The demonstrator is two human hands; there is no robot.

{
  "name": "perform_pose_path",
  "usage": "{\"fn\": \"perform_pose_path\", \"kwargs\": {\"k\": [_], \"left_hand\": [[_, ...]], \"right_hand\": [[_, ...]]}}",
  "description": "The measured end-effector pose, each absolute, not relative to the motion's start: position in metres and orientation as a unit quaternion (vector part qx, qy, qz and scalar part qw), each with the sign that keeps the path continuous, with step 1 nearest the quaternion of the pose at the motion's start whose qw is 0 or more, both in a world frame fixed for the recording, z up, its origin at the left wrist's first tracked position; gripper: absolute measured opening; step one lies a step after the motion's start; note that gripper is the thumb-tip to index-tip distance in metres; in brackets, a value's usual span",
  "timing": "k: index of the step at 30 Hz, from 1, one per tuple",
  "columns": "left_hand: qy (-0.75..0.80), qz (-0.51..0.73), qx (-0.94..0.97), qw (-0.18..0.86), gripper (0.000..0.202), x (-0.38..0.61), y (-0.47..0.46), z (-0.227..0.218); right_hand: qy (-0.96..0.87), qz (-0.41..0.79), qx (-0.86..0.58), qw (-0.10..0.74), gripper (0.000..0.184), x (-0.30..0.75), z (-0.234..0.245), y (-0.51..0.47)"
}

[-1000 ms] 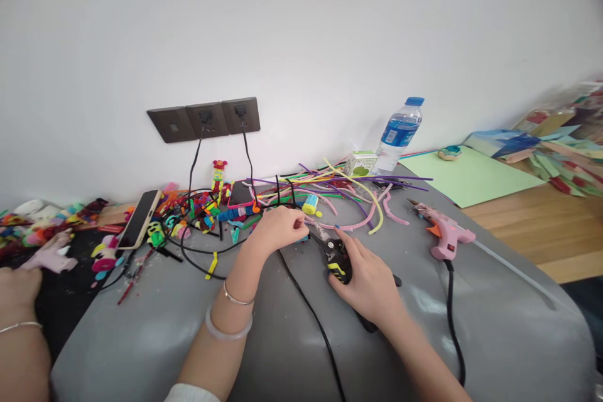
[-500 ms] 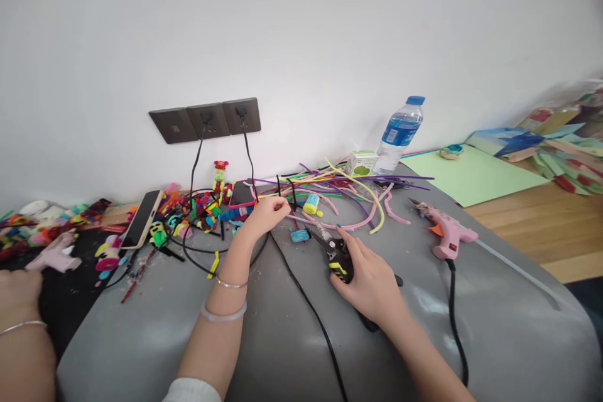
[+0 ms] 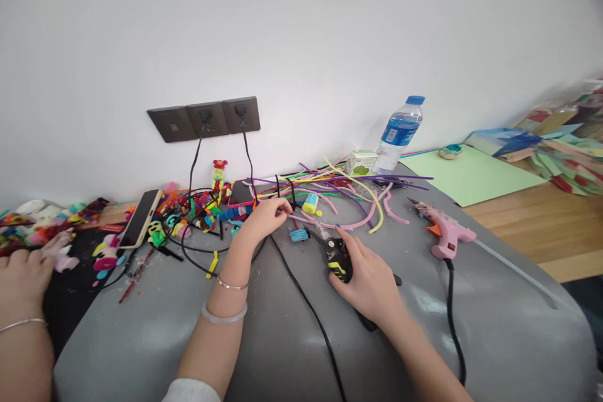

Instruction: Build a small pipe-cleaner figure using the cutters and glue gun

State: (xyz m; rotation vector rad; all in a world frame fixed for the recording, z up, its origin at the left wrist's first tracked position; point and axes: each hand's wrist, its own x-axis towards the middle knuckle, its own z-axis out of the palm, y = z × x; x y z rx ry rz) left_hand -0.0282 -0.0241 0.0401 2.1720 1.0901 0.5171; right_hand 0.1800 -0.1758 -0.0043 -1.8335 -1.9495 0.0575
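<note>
My left hand (image 3: 268, 217) is closed in a pinch at the end of a pink pipe cleaner (image 3: 346, 227), which curves off to the right over the table. Its fingertips partly hide the spot they grip. My right hand (image 3: 367, 273) is wrapped over a pair of black and yellow cutting pliers (image 3: 340, 262) lying on the table, with the index finger stretched along them. The jaws point up and left, beside a small blue piece (image 3: 298, 235). Just beyond lies a blue and yellow piece (image 3: 309, 203), near a loose bundle of coloured pipe cleaners (image 3: 325, 179).
A pink glue gun (image 3: 450, 239) lies to the right; a water bottle (image 3: 399, 135) and small carton (image 3: 361, 163) stand behind. At left are a phone (image 3: 140, 220), fuzzy figures (image 3: 157, 233), black cables (image 3: 306, 301) and another person's hand (image 3: 23, 279) by a pale pink glue gun (image 3: 61, 254).
My left fingers have shifted slightly and now meet the pink pipe cleaner's end. The other person's hand has moved up and right. My right hand stays on the pliers.
</note>
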Motion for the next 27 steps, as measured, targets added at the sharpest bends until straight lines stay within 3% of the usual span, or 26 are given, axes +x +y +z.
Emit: {"fn": "perform_pose_path", "kwargs": {"k": [7,16,27], "left_hand": [[0.427,0.219,0.814,0.327,0.017,-0.029,-0.021,0.040],[0.407,0.225,0.707,0.533,0.014,-0.030,-0.018,0.032],[0.363,0.209,0.697,0.582,0.012,-0.030,-0.018,0.036]], "right_hand": [[-0.707,0.020,-0.668,0.231,0.074,0.180,-0.004,-0.176],[-0.709,0.020,-0.666,0.232,0.074,0.180,-0.004,-0.176],[-0.711,0.019,-0.664,0.232,0.074,0.181,-0.004,-0.176]]}}
